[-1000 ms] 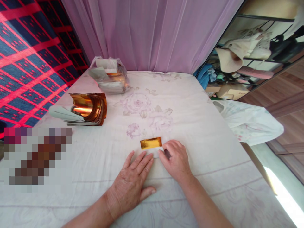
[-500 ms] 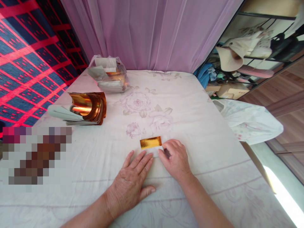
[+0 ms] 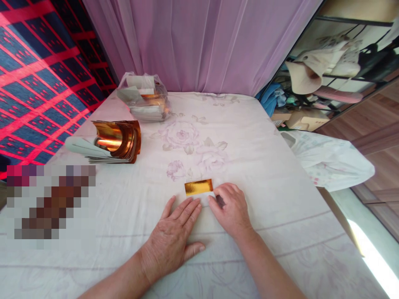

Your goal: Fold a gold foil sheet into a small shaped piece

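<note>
A small sheet of gold foil paper (image 3: 198, 187) lies on the cloth in front of me, with a shiny gold strip along its far side and a pale part nearer to me. My left hand (image 3: 176, 234) rests flat, fingers spread, its fingertips on the near edge of the pale part. At the sheet's right end, my right hand (image 3: 230, 207) is curled, thumb and index finger pinching the paper's corner. Its other fingers are bent under and partly hidden.
A curled stack of gold foil sheets (image 3: 120, 141) stands at the left. Behind it sits a clear plastic bag (image 3: 145, 97) holding more sheets. A blurred-out patch (image 3: 51, 203) covers the table's left side. A white bag (image 3: 336, 160) hangs by the right edge, near shelves.
The view has shifted very slightly. Both hands and the gold foil paper keep the same positions.
</note>
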Available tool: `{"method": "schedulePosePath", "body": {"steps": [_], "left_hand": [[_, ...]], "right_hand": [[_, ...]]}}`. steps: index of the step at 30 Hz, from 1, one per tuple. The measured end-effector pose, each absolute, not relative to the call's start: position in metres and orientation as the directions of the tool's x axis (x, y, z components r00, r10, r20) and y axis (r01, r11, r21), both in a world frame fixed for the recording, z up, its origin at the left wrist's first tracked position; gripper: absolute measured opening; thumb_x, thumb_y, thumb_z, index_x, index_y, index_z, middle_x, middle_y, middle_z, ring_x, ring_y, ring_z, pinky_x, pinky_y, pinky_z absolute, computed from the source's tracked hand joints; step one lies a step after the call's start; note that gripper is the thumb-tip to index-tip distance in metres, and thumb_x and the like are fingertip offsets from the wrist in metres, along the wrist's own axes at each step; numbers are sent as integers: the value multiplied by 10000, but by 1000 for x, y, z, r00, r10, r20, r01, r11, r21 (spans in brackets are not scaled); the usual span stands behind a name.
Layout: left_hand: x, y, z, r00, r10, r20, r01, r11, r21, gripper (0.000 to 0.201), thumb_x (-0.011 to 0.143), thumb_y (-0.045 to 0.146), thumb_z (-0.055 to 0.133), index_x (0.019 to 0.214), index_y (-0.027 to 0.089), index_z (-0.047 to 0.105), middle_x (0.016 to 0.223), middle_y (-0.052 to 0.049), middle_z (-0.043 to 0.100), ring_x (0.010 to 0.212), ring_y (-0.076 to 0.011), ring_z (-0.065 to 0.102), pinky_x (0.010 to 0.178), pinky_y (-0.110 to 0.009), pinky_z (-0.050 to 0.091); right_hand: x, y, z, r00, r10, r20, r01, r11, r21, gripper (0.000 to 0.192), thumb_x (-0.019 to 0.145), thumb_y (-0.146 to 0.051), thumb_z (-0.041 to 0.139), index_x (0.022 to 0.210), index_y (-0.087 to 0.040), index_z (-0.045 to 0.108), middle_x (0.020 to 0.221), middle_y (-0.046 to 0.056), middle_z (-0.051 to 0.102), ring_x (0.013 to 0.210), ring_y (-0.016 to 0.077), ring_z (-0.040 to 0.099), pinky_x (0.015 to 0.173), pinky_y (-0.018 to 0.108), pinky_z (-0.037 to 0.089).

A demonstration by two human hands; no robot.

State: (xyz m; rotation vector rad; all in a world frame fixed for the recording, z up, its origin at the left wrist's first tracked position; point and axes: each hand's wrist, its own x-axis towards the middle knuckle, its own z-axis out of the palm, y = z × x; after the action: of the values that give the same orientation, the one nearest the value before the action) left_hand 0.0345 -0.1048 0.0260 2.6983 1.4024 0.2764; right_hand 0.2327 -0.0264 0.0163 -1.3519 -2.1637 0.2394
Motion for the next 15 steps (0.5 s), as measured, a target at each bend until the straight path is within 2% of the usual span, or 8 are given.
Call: {"method": "schedulePosePath", "body": {"steps": [10, 15], "left_hand": [[34, -105, 26, 549, 829, 106, 804, -559, 202, 760, 921, 650, 391, 1496, 158, 325, 1504, -125, 433, 1387, -290, 377, 1198, -532, 106], [35, -104, 26, 551, 826, 123, 805, -564, 184, 760, 919, 656, 387, 1477, 141, 357, 1507, -130, 427, 1386, -285, 377, 1202, -525, 72]], "right_hand": [[232, -26, 15, -289, 876, 386, 760, 455, -464, 15, 831, -230, 588, 827, -220, 579, 843, 46, 635, 891, 226, 542, 806, 358, 405], [232, -27, 14, -287, 880, 380, 754, 452, -477, 32, 834, -235, 589, 858, -217, 576, 861, 47, 636, 906, 230, 546, 844, 373, 410]]}}
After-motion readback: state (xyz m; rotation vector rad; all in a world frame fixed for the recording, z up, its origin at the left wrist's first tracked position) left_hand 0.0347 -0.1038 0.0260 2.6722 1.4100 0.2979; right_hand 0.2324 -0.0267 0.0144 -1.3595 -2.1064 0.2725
